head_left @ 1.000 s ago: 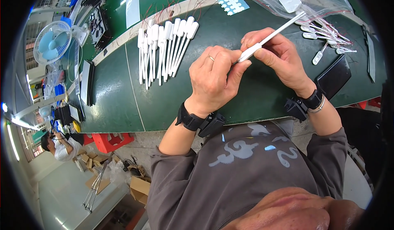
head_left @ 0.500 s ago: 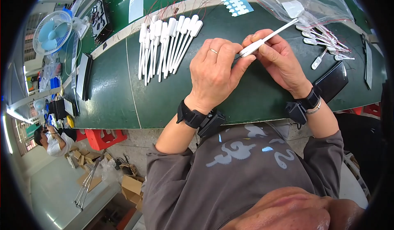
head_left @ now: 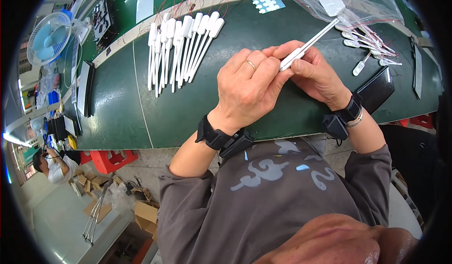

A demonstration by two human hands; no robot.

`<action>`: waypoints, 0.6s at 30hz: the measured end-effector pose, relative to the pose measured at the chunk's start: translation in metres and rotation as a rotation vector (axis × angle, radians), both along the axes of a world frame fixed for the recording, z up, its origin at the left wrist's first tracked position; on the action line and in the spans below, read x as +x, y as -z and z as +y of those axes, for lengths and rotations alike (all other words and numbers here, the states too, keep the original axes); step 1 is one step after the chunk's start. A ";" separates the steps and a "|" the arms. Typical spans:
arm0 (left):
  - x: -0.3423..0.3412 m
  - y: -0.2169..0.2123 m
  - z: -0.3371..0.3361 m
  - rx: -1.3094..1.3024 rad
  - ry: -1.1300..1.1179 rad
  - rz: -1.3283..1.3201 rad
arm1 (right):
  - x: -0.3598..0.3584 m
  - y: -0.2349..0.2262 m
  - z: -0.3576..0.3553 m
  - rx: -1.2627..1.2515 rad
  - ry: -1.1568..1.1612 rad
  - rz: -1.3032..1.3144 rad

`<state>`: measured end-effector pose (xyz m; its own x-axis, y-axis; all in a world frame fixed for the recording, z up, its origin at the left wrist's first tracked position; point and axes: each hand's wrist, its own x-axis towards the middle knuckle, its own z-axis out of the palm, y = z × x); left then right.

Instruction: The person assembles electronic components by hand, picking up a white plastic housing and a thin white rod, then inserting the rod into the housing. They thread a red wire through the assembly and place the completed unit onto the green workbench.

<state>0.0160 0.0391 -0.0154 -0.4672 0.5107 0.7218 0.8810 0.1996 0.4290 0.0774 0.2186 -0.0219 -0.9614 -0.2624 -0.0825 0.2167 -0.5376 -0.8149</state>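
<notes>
Right of the white wand row (head_left: 177,34), left hand (head_left: 247,82) and right hand (head_left: 321,73) pinch one white stick (head_left: 296,55) near its thick end, seemingly for steadiness, though the left's exact contact is hidden.

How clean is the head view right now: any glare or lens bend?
Head view: soft glare on the green tabletop toward the left; its near edge bows and the picture's corners go black. Head view: white stick, held by left hand and right hand, looks fairly sharp.

tabletop (head_left: 186,108) lies free leftward until white sticks (head_left: 178,33); black slab (head_left: 375,90) obstructs right.
</notes>
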 end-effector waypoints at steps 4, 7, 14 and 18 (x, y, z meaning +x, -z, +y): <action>0.001 -0.001 0.001 0.021 -0.002 0.017 | 0.001 0.002 0.001 0.004 0.002 -0.006; 0.001 -0.001 0.001 0.021 -0.004 0.010 | 0.001 0.004 -0.001 -0.019 0.027 -0.042; 0.002 0.008 0.003 -0.005 -0.044 -0.109 | -0.006 0.010 0.004 -0.145 -0.004 -0.068; 0.000 0.012 0.002 0.007 -0.043 -0.089 | -0.005 0.015 0.004 -0.230 0.010 -0.097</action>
<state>0.0161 0.0414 -0.0274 -0.5510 0.4839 0.6799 0.8299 0.2327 0.5070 0.0722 0.2224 -0.0373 -0.9544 -0.2759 -0.1139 0.2821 -0.7089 -0.6464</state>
